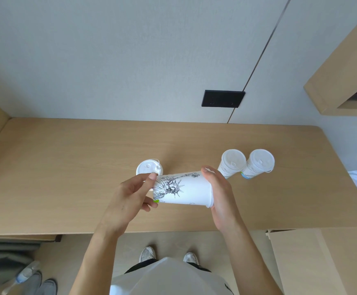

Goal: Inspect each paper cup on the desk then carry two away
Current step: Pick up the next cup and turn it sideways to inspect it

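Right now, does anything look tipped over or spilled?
Only the drawn-on cup is sideways, held above the desk between the left hand and right hand. The three lidded cups stand upright, and I see no spill.

Four paper cups (186, 188), two hands (128, 196), one desk (67, 167), seemingly one plastic bottle (24, 273)

There was one view only. The head camera looked from above the person (169, 277) steeply down and forward, facing the table (67, 167) and the wall (109, 60) behind it, close over the table's near edge.
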Demonstrator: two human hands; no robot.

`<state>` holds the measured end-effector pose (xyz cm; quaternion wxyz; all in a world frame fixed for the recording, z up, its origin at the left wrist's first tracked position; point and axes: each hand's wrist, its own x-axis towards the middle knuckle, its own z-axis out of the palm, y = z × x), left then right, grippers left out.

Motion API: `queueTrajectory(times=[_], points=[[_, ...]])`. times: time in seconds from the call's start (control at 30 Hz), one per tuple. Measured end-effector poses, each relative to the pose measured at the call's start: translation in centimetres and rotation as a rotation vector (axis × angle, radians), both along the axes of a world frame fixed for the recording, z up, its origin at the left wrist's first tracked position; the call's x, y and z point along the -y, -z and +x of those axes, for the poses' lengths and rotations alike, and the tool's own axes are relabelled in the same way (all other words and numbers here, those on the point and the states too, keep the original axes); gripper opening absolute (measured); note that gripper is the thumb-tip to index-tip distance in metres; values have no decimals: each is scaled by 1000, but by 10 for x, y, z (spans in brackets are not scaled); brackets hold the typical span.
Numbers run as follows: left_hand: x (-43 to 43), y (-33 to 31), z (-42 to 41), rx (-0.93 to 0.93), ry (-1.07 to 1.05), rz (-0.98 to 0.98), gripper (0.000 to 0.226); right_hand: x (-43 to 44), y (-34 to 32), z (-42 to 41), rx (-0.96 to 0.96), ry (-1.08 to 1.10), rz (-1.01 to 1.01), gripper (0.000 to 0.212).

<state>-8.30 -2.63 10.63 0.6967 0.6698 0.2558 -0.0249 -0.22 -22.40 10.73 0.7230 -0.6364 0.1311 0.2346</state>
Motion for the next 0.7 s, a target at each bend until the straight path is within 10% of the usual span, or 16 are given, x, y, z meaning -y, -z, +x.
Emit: queueTrajectory(times=[0.7], points=[[3, 1, 0, 19, 47, 30, 21, 1, 7, -1, 22, 43, 28, 56]])
